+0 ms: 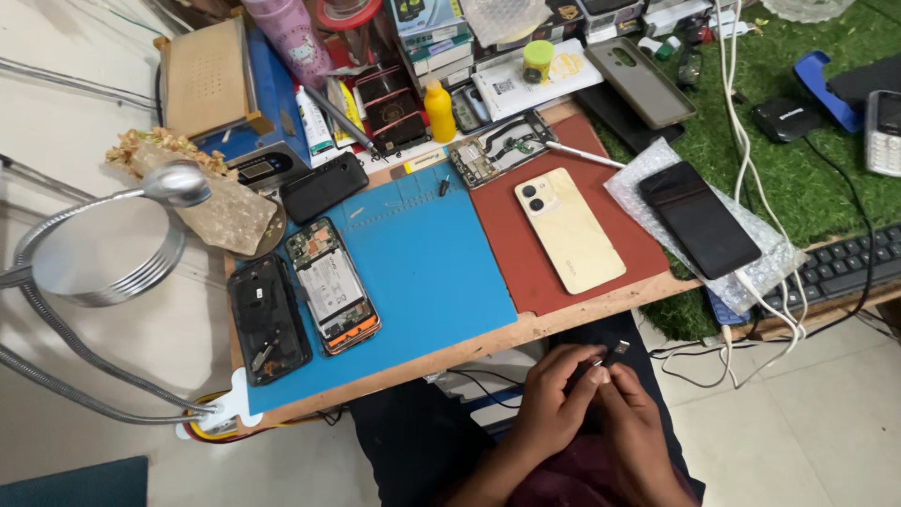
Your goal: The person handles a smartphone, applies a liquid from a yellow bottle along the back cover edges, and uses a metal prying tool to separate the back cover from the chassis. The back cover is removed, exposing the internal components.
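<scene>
Both hands pinch one small dark metal-tipped part below the counter (563, 324).
Left hand (554, 399) and right hand (633, 418) each close their grip on the part (610, 355).

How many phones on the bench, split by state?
Opened phones, insides showing: 2, one with orange frame, one black
Closed cream phone, back up: 1
Closed black phones: 2, one on bubble wrap, one by the blue mat
Grey keypad phone: 1
Total: 6

Dark phone screen (699, 220) on bubble wrap at right — stacked boxes (434, 38) and white label card (535, 80) behind
</scene>
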